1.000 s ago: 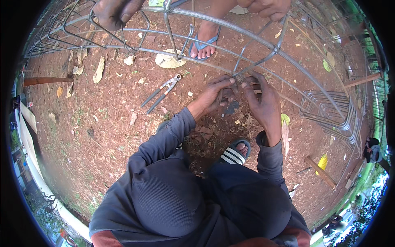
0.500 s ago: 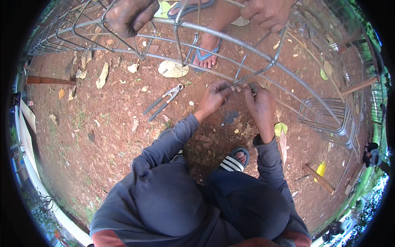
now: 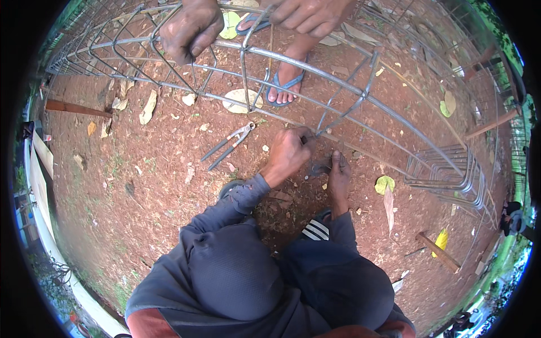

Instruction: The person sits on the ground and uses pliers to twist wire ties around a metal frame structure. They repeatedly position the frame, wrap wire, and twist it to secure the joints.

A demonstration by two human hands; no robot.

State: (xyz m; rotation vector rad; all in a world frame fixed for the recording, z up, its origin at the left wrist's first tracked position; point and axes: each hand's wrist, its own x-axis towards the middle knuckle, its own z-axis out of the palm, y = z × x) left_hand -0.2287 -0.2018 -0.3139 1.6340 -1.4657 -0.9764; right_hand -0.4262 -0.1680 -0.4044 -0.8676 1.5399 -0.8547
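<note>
A steel rebar cage (image 3: 307,71) of long bars and bent stirrups runs across in front of me. My left hand (image 3: 288,153) is closed, its fingertips at the near lower bar beside a stirrup corner; whatever they pinch is too small to make out. Lower and to the right, apart from the bar, my right hand (image 3: 339,176) has its fingers drawn together, with something small and dark at them that I cannot name. Pincers (image 3: 230,145) with dark handles lie on the soil left of my left hand, jaws slightly apart.
A co-worker's fist (image 3: 193,35) grips the cage's upper bar; their other hand (image 3: 313,17) is farther right. Their sandalled foot (image 3: 286,84) stands beyond the bars. Stacked stirrups (image 3: 451,169) lie at right. Wooden stakes (image 3: 439,252) and dry leaves (image 3: 147,108) are on the soil.
My right hand has drawn back from the bar toward me, while my left stays at the joint. The co-worker's right-side hand has shifted left, and the cage has moved slightly in view.
</note>
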